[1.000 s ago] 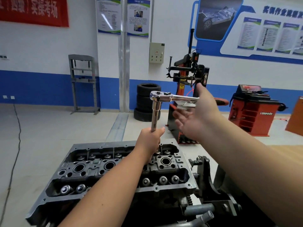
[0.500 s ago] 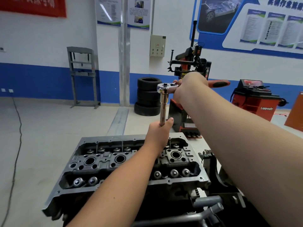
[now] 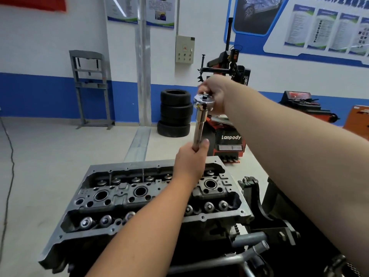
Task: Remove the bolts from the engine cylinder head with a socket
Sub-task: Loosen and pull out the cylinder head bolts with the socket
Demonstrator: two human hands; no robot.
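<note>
While our left hand [image 3: 189,160] grips the socket extension [image 3: 198,129] and our right hand [image 3: 214,92] holds the ratchet [image 3: 204,99], cylinder head [image 3: 111,198] bolts seem mid-removal.

Both hands on the socket extension [image 3: 199,124] above the cylinder head [image 3: 123,198] — left hand [image 3: 190,160] low, right hand [image 3: 216,92] topside.

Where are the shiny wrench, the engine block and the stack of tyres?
Wrench [image 3: 198,126], head view: on its long upright chrome shaft.
Engine block [image 3: 200,218], head view: on its near grey rim.
Stack of tyres [image 3: 174,112], head view: on the second tyre down.
</note>
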